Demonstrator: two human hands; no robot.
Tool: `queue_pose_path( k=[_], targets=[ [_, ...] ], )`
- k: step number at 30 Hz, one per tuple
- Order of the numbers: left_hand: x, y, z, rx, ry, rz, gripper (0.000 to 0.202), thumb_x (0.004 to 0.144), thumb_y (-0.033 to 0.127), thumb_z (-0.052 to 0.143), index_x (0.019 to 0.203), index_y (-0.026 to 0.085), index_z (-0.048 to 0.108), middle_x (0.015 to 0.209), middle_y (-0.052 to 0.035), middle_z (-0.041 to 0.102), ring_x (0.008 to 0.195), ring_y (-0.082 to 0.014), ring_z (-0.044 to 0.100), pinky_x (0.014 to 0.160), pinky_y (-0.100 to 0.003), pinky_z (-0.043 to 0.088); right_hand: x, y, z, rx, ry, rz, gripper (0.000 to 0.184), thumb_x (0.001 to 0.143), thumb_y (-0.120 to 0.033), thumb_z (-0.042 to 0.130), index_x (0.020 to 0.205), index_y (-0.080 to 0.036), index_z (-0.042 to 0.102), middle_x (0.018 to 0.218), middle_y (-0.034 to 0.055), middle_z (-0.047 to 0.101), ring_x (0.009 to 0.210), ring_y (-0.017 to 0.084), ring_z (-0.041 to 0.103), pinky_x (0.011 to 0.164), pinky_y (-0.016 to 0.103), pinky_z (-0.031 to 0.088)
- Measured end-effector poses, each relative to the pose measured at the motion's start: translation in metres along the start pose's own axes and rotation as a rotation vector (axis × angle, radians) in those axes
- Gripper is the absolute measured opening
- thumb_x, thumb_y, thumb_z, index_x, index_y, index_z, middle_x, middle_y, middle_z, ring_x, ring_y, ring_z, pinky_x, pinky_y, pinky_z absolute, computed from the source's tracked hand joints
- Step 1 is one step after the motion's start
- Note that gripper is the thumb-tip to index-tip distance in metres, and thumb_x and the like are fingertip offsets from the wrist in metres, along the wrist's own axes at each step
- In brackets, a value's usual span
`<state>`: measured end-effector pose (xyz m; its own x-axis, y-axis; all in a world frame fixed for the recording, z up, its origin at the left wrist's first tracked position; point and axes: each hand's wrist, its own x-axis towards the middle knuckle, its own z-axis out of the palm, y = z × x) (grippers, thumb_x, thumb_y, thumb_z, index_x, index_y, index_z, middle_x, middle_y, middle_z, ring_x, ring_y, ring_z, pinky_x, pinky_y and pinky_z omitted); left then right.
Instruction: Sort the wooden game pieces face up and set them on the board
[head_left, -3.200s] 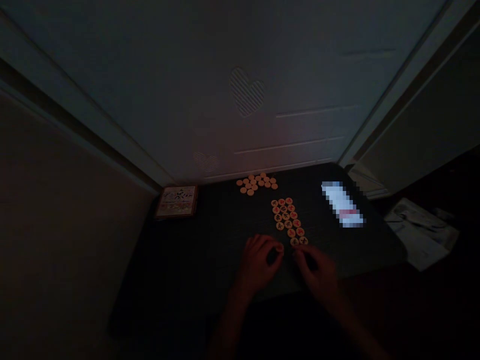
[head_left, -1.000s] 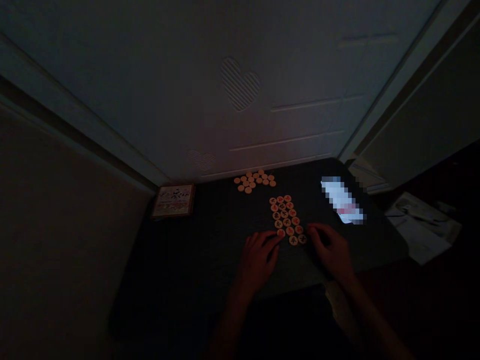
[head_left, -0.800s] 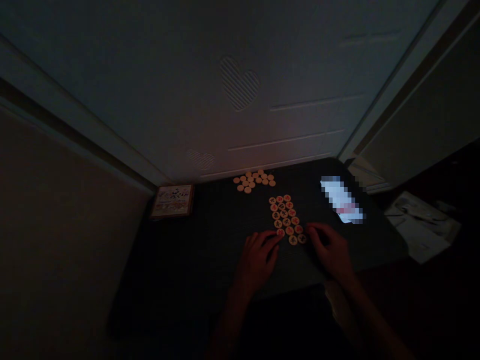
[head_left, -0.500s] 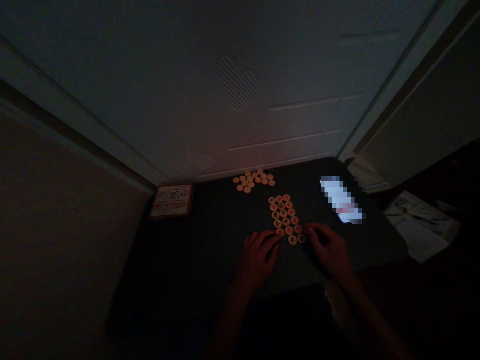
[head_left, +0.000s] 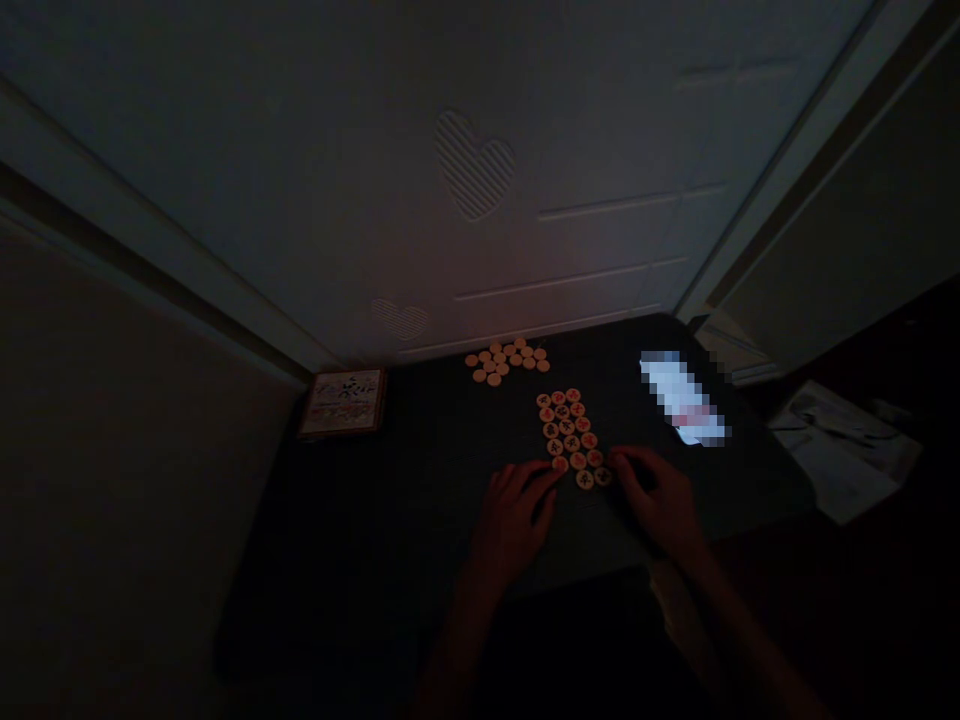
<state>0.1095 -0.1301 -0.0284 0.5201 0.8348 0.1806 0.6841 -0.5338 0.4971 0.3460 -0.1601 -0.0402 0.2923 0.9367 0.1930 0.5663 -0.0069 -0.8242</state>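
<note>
The scene is very dark. Several round wooden game discs with red and black marks [head_left: 570, 434] lie face up in tight rows on a dark table [head_left: 420, 500]. My left hand [head_left: 516, 516] rests flat beside the near left end of the rows, fingers stretched out, fingertips touching the nearest disc. My right hand [head_left: 657, 496] lies at the near right end, fingers loosely curled against the last discs. A second cluster of plain, unmarked discs [head_left: 507, 362] sits at the table's far edge.
A small printed box [head_left: 343, 401] lies at the table's far left corner. A bright blurred-out rectangle [head_left: 684, 399] lies at the far right. A pale wall panel with heart shapes [head_left: 474, 178] stands behind. Crumpled paper [head_left: 846, 448] lies right of the table.
Since 3.2 s ago both hands moved forward from the near end of the rows to either side of the last discs. Over the last second they have barely moved.
</note>
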Motion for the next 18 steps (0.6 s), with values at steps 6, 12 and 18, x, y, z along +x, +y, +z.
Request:
queue_pose_path(
  k=[6,12,18],
  targets=[
    [0.0006,0.0008,-0.0011,-0.009,0.003,0.005,0.044,0.099,0.020,0.055,0.140,0.037,0.056,0.135,-0.0027,0.063,0.120,-0.0238,0.058,0.104,-0.048,0.046,0.0000,-0.0014,-0.0004,0.002,0.000,-0.009,0.029,0.096,-0.046,0.056,0.107,-0.025,0.074,0.106,0.0065,0.077,0.095,0.025,0.073,0.084,0.039,0.057],
    [0.0005,0.0014,-0.0016,0.001,0.015,0.009,0.045,0.099,0.019,0.055,0.140,0.038,0.055,0.133,-0.0021,0.063,0.119,-0.0233,0.059,0.105,-0.048,0.046,0.0002,-0.0013,-0.0008,-0.005,-0.002,-0.015,0.028,0.095,-0.045,0.057,0.106,-0.025,0.074,0.105,0.0063,0.077,0.096,0.025,0.072,0.084,0.039,0.057],
    [0.0005,0.0005,-0.0001,-0.007,0.029,0.013,0.039,0.099,0.020,0.056,0.135,0.035,0.060,0.131,-0.0031,0.064,0.117,-0.0235,0.060,0.104,-0.048,0.047,-0.0005,-0.0014,-0.0012,0.003,-0.010,-0.017,0.028,0.096,-0.045,0.057,0.105,-0.025,0.074,0.104,0.0065,0.077,0.095,0.025,0.072,0.084,0.039,0.057]
  ],
)
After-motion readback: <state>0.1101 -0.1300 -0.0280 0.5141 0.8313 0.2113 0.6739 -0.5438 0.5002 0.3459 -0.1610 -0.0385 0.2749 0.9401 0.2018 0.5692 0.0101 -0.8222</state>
